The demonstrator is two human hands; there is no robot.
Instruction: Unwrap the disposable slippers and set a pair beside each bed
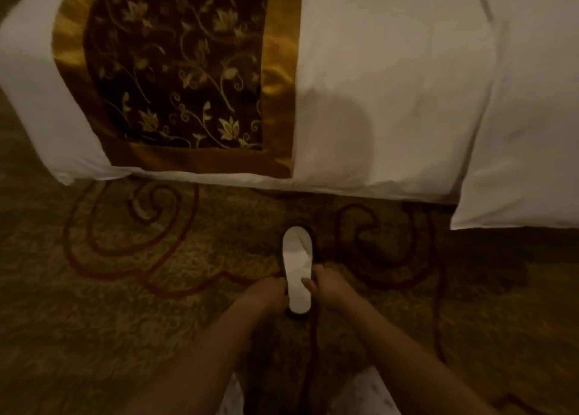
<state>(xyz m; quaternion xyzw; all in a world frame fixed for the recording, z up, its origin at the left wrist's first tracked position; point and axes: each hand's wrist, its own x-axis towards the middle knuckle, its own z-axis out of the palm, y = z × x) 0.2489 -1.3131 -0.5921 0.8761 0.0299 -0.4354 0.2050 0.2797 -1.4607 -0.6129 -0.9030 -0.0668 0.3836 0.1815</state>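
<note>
A white disposable slipper (pixel 296 258) lies on the patterned carpet, toe pointing toward the bed (pixel 391 85). It looks like a flat stack, so I cannot tell whether it is one slipper or a pair pressed together. My left hand (pixel 269 290) grips its left edge near the heel. My right hand (pixel 326 284) holds its right edge, thumb resting on top of the sole. No wrapper shows.
The bed's white duvet edge hangs just beyond the slipper. A dark floral runner with gold border (pixel 175 69) crosses the bed at left. A white pillow or duvet corner (pixel 526 163) juts out at right. Carpet (pixel 125 289) spreads on both sides.
</note>
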